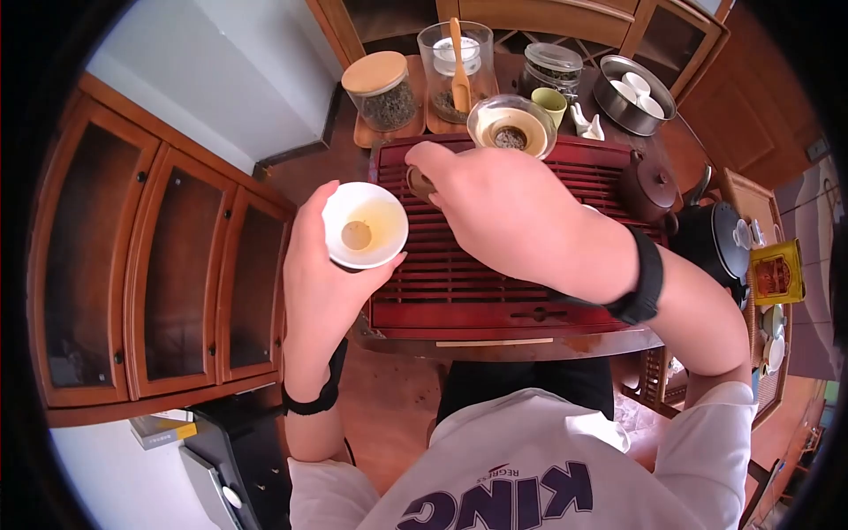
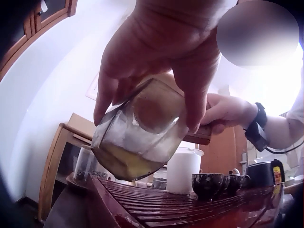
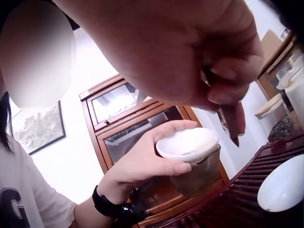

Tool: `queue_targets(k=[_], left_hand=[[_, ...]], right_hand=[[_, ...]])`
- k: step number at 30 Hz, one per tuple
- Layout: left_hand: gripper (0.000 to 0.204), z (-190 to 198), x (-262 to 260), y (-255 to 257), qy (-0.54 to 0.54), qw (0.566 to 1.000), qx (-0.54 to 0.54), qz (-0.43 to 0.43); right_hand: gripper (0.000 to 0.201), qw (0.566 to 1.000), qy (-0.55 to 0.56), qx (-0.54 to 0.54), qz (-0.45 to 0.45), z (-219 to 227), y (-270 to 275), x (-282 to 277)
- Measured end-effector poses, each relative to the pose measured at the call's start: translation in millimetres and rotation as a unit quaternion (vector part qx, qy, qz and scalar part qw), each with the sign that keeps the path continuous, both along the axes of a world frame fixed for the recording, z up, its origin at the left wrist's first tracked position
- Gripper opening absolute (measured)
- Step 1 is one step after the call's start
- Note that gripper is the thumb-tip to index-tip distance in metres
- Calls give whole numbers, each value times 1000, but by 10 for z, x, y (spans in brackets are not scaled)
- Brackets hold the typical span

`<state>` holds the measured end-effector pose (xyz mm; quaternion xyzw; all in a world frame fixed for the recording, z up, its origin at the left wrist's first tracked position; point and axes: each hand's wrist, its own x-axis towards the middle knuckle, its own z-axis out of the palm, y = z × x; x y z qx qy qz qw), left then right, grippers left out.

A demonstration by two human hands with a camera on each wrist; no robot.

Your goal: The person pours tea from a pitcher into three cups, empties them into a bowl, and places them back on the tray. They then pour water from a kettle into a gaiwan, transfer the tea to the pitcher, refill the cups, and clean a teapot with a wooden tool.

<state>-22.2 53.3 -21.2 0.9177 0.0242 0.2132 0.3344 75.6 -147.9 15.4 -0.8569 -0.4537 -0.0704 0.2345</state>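
My left hand [image 1: 322, 265] grips a faceted glass vessel [image 2: 137, 137] with yellowish liquid low inside it, tilted in the left wrist view. On its mouth sits a white bowl-shaped piece [image 3: 187, 142], its inside facing up in the head view [image 1: 384, 225]. Just right of it, my right hand [image 1: 530, 216] pinches a small brown piece [image 1: 420, 184], which looks like a flat reddish-brown stick [image 3: 231, 124] in the right wrist view. Its far end is hidden by the hand. Both hands are above the slatted red tray [image 1: 442, 314], apart from each other.
Behind the tray stand a wooden-lidded jar [image 1: 380, 88], a glass jar with a scoop [image 1: 459, 84] and a glass bowl [image 1: 541, 128]. A brown teapot [image 1: 647, 187] and black kettle [image 1: 711, 238] are at right. Dark cups [image 2: 208, 186] and a white vessel [image 2: 184, 171] stand on the tray.
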Motion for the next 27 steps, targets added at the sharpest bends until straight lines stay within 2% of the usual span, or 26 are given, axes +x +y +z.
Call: queue_targets(k=[3, 4, 9, 13, 15, 17, 19, 21, 22, 23, 25, 27], left_hand=[[83, 13, 113, -17, 11, 1000, 3, -19], [84, 11, 140, -19, 18, 999, 27, -24], [84, -23, 236, -35, 31, 994, 97, -43], [84, -30, 253, 84, 14, 994, 103, -22], [83, 13, 233, 187, 18, 1000, 20, -9], [83, 23, 193, 322, -6, 1000, -16, -4], [82, 116, 134, 389, -12, 1000, -11, 15], [82, 182, 88, 389, -7, 999, -30, 31], [82, 196, 67, 386, -1, 997, -51, 49], [82, 190, 52, 390, -1, 998, -50, 45], [83, 152, 36, 410, -26, 998, -53, 28], [83, 109, 8, 410, -27, 997, -75, 20]], right_hand=[[20, 1000, -21, 14, -8, -74, 96, 92], [27, 1000, 3, -11, -9, -64, 80, 96], [23, 1000, -12, -8, -10, -142, 29, 99], [24, 1000, -8, -16, 23, -55, 71, 148], [20, 999, 7, -21, 27, -47, 144, 191], [17, 999, 20, -25, 33, -29, 285, 243], [14, 972, 126, -189, 67, 2, 482, 285], [16, 945, 195, -220, 146, -71, 661, 286], [16, 943, 200, -196, 178, -316, 777, 332], [17, 941, 205, -171, 209, -368, 854, 337], [18, 945, 169, -202, 195, -466, 879, 419], [18, 945, 136, -234, 182, -313, 873, 441]])
